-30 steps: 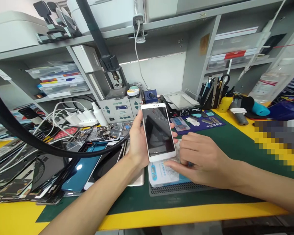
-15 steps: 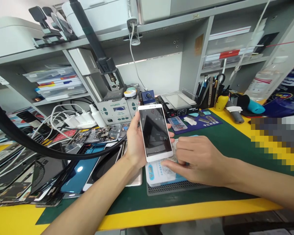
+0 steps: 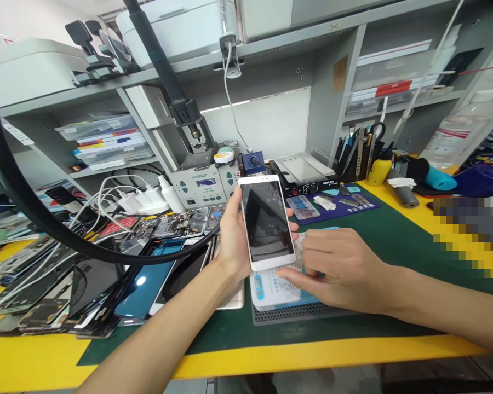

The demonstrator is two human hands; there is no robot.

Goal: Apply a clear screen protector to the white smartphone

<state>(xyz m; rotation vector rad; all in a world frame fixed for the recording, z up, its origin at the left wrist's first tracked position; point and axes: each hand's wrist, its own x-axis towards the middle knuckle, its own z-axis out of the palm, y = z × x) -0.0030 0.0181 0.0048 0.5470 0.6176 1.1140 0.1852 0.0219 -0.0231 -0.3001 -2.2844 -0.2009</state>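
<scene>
Over the green mat (image 3: 222, 338), my left hand (image 3: 232, 235) clamps the white phone (image 3: 269, 221), most of its fingers hidden behind; reflections muddle the dark screen. Below, a packet (image 3: 271, 295) lies partly covered. Rightward, my right hand (image 3: 340, 268) curls its fingers, thumb apart; whether they hold anything I cannot tell. Against half a second ago, the black cable (image 3: 107, 251) reaches higher at far left.

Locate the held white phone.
The white phone is near the centre of the head view, in the left hand, up and left of the right hand.
</scene>
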